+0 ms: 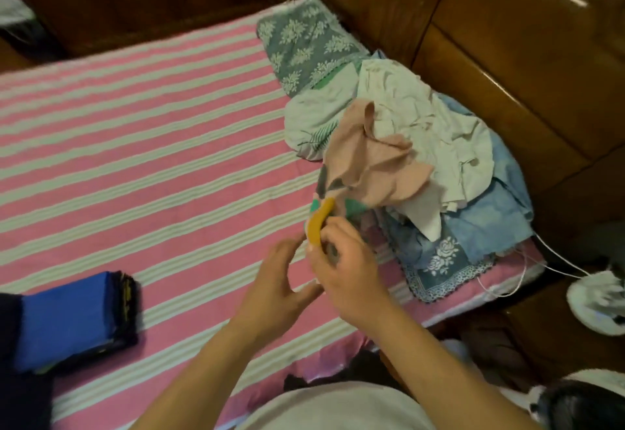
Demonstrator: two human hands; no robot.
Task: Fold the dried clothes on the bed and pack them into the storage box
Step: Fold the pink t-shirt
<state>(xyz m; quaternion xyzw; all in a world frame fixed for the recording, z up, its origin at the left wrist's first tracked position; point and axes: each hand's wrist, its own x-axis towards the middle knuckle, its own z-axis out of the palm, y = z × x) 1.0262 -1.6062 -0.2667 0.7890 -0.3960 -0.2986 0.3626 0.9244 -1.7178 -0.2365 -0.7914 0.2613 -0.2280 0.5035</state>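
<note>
Pale shirt front (338, 409), lowest in the head view, belonging to the person; both bare forearms reach from it over the bed.

Item 1. Right hand (348, 270): fingers curled round a small garment (319, 223) with a mustard-yellow band, green and grey patches showing above the knuckles. The garment is lifted just off the near edge of the clothes pile; its upper end is touching or overlapping the pile's pink piece, which of the two cannot be told.

Item 2. Left hand (280, 291): fingers spread and relaxed, gripping nothing, just beside the right hand and below the yellow band. The blur hides whether its fingertips touch the garment.

Item 3. Clothes pile (422, 145): unfolded, heaped at the right side of the bed. Pink piece (375, 169) on top toward the hands, white crumpled pieces (439, 118) behind it, light blue fabric (500, 220) beneath.

Item 4. Grey-blue floral cloth (304, 44): lies at the far right corner of the bed, touching the pile; a similar lace-edged patterned cloth (443, 270) shows under the pile's near edge.

Item 5. Folded stack (74, 318): blue piece on top, dark pieces under it, at the near left of the bed, well apart from the hands.

Item 6. Bed sheet (152, 145): pink with white stripes, covering the mattress.

Item 7. Wooden furniture (507, 57): dark brown panels along the far and right sides of the bed.

Item 8. White cord (558, 264): runs from the bed's right edge toward a white object (595, 301) on the floor, too blurred to identify.
</note>
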